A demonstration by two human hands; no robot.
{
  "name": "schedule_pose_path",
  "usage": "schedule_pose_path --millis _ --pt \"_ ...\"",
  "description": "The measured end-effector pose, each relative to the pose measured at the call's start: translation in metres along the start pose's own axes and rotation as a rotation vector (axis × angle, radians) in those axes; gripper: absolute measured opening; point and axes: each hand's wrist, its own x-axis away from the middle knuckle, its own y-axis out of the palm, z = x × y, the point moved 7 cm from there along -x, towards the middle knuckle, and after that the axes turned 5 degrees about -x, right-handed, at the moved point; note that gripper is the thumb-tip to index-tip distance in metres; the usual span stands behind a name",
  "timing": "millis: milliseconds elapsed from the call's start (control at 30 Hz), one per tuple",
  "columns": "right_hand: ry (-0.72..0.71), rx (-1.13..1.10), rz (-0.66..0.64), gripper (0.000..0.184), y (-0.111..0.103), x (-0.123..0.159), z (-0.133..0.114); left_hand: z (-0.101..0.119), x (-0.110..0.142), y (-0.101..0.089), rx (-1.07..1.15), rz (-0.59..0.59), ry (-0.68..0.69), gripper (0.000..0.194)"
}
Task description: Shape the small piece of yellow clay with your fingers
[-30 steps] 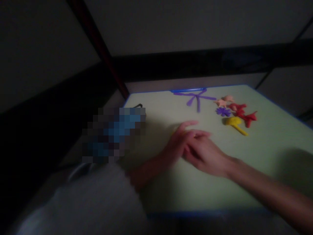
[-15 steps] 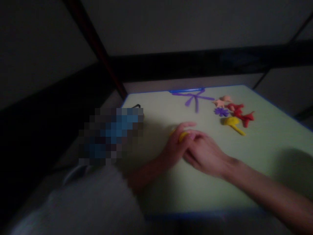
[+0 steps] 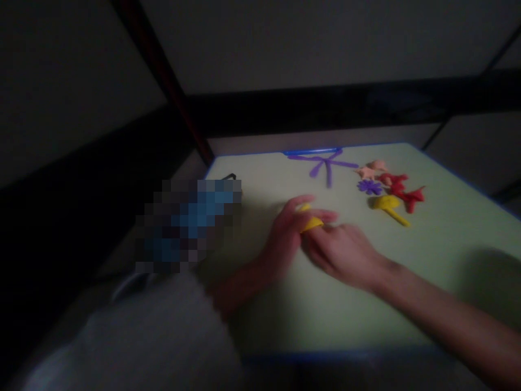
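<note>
Both hands meet near the middle of a pale green mat (image 3: 285, 315) with a blue edge. My left hand (image 3: 283, 236) and my right hand (image 3: 345, 252) pinch a small lump of yellow clay (image 3: 311, 222) between their fingertips, just above the mat. The scene is dim and slightly blurred. A white sleeve (image 3: 142, 336) covers my left forearm; the right forearm is bare.
At the mat's far side lie clay shapes: a purple bow of thin strips (image 3: 323, 163), a purple flower (image 3: 369, 186), a peach piece (image 3: 372, 169), red pieces (image 3: 405, 190) and a yellow stemmed piece (image 3: 388, 206). A dark frame bar (image 3: 325, 103) runs behind.
The hands have drawn together on the yellow clay; it was hidden a second ago and now shows between the fingertips, lifted a little. The left fingers curled in.
</note>
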Motion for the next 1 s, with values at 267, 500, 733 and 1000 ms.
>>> schedule_pose_path --millis 267,500,733,1000 --pt "-0.031 -0.047 -0.076 0.02 0.007 -0.003 -0.003 -0.008 0.004 0.005 -0.129 -0.052 -0.018 0.036" --pt "0.02 -0.291 -0.016 0.013 0.005 -0.001 -0.001 -0.003 0.004 0.005 0.016 -0.002 0.004 0.03" --pt "0.002 -0.093 -0.002 0.017 0.002 0.0 0.001 -0.001 0.003 0.004 0.085 -0.024 -0.016 0.031" --pt "-0.078 -0.062 -0.03 0.021 0.003 -0.002 -0.01 -0.006 0.006 0.009 -0.173 -0.097 0.03 0.029"
